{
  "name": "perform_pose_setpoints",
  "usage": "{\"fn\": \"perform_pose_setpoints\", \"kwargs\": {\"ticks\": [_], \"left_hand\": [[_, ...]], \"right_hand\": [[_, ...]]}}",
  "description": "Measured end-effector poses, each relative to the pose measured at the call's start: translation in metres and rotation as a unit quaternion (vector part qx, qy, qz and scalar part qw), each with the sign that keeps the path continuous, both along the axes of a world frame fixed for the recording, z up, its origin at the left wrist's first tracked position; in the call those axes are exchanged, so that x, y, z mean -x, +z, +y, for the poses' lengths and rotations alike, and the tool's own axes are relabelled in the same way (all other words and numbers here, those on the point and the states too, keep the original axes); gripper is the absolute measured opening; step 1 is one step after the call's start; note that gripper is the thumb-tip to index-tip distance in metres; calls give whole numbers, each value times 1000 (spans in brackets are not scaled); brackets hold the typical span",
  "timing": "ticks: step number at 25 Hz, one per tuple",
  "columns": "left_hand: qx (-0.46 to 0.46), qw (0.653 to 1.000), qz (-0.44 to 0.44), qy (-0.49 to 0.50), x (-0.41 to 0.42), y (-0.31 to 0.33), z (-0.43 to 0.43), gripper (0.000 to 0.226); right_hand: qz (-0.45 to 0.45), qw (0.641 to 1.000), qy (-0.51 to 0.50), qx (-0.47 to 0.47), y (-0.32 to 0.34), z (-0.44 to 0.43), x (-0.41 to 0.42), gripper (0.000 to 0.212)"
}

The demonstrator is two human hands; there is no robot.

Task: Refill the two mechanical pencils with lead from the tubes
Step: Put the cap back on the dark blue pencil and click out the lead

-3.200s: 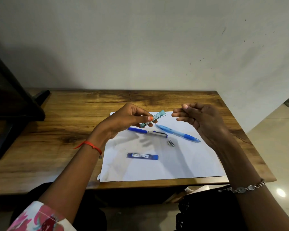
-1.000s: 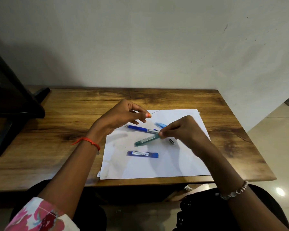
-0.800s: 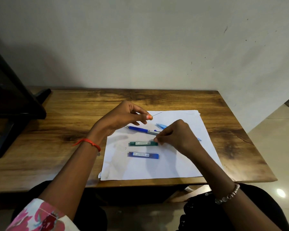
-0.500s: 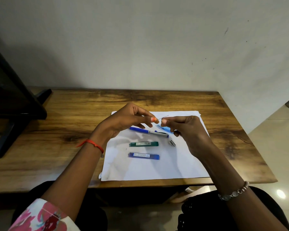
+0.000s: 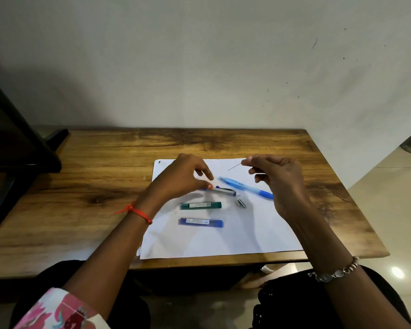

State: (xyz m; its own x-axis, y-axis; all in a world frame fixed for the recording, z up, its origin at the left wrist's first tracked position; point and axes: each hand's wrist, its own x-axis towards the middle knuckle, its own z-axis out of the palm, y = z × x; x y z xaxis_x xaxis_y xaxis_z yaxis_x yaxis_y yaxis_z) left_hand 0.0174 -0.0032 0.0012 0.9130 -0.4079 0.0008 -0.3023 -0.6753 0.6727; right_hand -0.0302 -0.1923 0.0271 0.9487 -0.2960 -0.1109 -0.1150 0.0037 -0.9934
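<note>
My right hand (image 5: 277, 176) pinches a thin pencil lead (image 5: 233, 166) between thumb and forefinger, held above the white paper (image 5: 223, 238). My left hand (image 5: 184, 178) reaches down with its fingers on the dark blue and silver mechanical pencil (image 5: 223, 191), whose left end it hides. The light blue mechanical pencil (image 5: 246, 187) lies slanted to the right of it. A green lead tube (image 5: 201, 205) and a blue lead tube (image 5: 201, 222) lie side by side on the paper. A small metal cap (image 5: 241, 203) rests near the green tube's right end.
The paper lies on a wooden desk (image 5: 93, 186) against a plain wall. A black stand (image 5: 14, 157) occupies the desk's left end. The desk's right edge drops to a tiled floor (image 5: 389, 210).
The green tube was set down on the paper. The lead passed from my left hand to my right hand, which moved right. My left hand dropped onto the dark blue pencil.
</note>
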Motion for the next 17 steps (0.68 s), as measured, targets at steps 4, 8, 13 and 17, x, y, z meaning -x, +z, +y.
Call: {"fn": "perform_pose_setpoints", "kwargs": {"ticks": [4, 8, 13, 17], "left_hand": [[-131, 990, -35, -42, 0, -13, -5, 19], [-67, 996, -33, -41, -1, -9, -3, 9], [230, 972, 35, 30, 3, 24, 3, 20], [331, 943, 38, 20, 6, 30, 7, 37]], "right_hand": [[-37, 999, -19, -17, 1, -3, 2, 8], [-69, 997, -27, -32, 3, -2, 2, 9], [-208, 975, -82, 1, 21, 1, 13, 6], [-346, 924, -105, 125, 41, 13, 41, 10]]}}
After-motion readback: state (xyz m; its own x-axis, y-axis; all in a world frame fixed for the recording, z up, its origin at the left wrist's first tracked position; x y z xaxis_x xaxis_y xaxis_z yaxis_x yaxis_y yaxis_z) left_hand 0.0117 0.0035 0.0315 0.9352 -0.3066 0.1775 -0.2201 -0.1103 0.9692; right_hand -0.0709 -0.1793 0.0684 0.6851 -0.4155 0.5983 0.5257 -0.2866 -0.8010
